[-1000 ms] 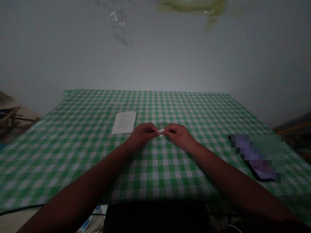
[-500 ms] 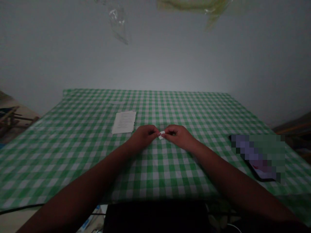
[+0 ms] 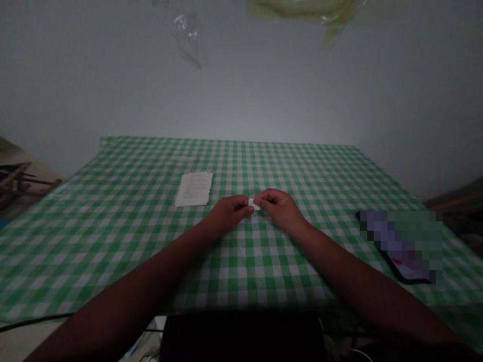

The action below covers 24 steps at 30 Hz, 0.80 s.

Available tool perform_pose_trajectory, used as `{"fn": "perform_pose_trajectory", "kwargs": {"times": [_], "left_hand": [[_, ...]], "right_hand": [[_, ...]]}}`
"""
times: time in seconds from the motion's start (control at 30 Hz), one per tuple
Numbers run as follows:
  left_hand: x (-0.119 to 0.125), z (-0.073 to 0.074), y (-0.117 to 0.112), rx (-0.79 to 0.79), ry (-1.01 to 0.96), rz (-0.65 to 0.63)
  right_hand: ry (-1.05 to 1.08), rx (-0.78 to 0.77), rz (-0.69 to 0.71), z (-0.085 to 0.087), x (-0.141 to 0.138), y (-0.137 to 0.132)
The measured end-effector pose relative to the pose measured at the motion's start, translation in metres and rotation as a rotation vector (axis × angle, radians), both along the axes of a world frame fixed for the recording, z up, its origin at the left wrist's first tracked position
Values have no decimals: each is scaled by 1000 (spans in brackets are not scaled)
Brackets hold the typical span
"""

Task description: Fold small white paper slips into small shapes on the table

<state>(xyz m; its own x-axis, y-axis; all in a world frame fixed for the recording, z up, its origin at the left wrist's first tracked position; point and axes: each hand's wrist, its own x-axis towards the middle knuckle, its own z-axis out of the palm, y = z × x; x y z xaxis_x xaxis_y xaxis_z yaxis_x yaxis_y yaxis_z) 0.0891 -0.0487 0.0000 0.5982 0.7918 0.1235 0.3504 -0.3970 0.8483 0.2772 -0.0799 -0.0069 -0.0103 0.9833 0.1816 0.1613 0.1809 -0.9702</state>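
Note:
A small white piece of paper (image 3: 253, 204) with faint print on it is held between my two hands, above the middle of the table. My left hand (image 3: 234, 208) pinches its left edge between thumb and fingers. On the other side, my right hand (image 3: 277, 203) grips the piece with thumb and forefinger, covering its right end. Whether the paper is folded I cannot tell. A stack of printed paper sheets (image 3: 194, 189) with uneven edges lies to the left, a little beyond my left hand.
A green and white checked cloth (image 3: 264, 261) covers the table, which meets a pale wall (image 3: 241, 90). To the right lies a dark-edged phone-like object (image 3: 403, 256), partly blurred out. A black cable (image 3: 37, 321) runs along the front left edge.
The small paper has turned from slanted to nearly level, and print now shows on it. My right hand has shifted slightly up, its fingers farther over the paper.

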Motion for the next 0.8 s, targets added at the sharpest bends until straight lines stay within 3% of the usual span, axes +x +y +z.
{"fn": "perform_pose_trajectory", "kwargs": {"times": [0.3,0.6,0.8], "left_hand": [[-3,2,4,54,-30,73],[-4,1,3,40,42,-19],[-3,-2,0,33,35,-74]], "right_hand": [[-219,-23,108,0,11,0],[-200,5,134,0,6,-3],[-333,87,138,9,6,-6]]}}
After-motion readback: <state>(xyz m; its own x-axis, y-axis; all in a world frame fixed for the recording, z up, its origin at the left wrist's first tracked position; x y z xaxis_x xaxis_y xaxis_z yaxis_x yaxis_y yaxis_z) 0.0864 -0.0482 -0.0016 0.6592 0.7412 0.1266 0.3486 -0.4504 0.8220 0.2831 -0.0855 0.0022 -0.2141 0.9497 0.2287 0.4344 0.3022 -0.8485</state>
